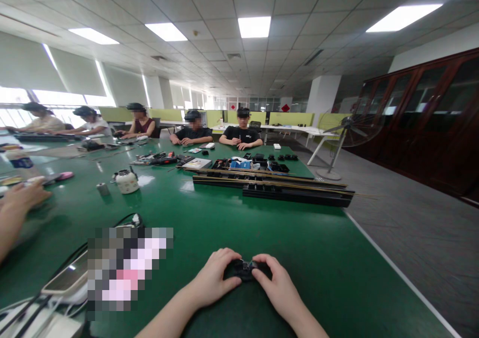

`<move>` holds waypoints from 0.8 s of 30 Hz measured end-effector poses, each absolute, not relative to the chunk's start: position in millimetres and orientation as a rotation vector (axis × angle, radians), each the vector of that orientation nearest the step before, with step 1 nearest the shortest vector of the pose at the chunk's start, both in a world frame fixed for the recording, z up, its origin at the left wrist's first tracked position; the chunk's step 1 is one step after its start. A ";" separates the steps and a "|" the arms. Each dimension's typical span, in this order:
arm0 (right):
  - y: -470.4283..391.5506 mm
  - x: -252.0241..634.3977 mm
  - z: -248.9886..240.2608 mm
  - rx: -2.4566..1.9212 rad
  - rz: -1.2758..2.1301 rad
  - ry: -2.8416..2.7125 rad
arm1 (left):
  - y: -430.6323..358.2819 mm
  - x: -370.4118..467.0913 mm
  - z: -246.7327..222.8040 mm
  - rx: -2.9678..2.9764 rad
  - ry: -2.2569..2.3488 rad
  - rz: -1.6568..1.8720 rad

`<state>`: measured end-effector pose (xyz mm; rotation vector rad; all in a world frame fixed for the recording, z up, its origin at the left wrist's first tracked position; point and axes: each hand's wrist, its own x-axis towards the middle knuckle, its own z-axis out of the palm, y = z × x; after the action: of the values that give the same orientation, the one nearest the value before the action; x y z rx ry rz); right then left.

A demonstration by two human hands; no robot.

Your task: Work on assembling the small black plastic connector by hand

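Note:
A small black part (246, 271) with a compact, bracket-like shape is between my two hands, just above or on the green table. My left hand (218, 276) grips its left side, with thumb and fingers closed around the edge. From the right, my right hand (272, 279) pinches the other side between thumb and forefinger. The part's exact kind is too small and dark to make out, and the fingers cover both its ends.
Long black rails with thin brass-coloured rods (295, 190) lie across the green table (209, 223) ahead. To the left are a phone (69, 278), cables, a white jug (126, 182) and a metal cylinder (102, 189). A co-worker's hand (26, 195) is at far left; several people sit beyond.

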<state>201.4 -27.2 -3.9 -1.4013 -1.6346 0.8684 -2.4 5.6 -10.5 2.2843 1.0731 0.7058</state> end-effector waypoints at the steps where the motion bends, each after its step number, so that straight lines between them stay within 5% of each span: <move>1: -26.0 202.3 -4.9 -1.390 0.898 -1.594 | 5.7 -2.4 -10.5 2.283 1.073 0.704; 24: -12.6 207.1 -12.2 -1.199 1.042 -0.974 | 5.4 -2.1 -9.1 2.290 1.083 0.680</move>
<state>207.1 -12.6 -12.2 -1.1991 -0.9736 1.0419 -2.1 5.4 -9.1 2.2902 1.0828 0.6802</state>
